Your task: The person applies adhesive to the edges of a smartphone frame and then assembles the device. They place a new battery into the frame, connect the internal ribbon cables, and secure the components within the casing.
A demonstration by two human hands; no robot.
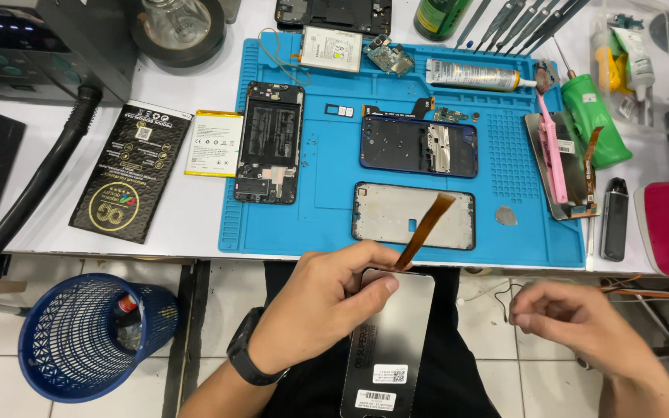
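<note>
Your left hand (323, 306) grips the screen panel (389, 340) over your lap, below the counter (187, 217); its orange ribbon cable (425, 220) sticks up unsupported. Your right hand (574, 321), loosely curled and empty, could snag and tear it.

Bright, even overhead light w/ soft shadows; right hand (582, 325) slightly motion-blurred, mild wide-angle bend at edges.

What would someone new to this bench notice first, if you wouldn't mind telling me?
The bright blue work mat fills the middle of the white table, strewn with opened phone frames such as the dark blue one at its centre. Below it, the left hand grips a grey phone screen panel whose orange flex cable sticks up over the mat. The right hand hangs loosely closed to its right, holding nothing visible.
</note>
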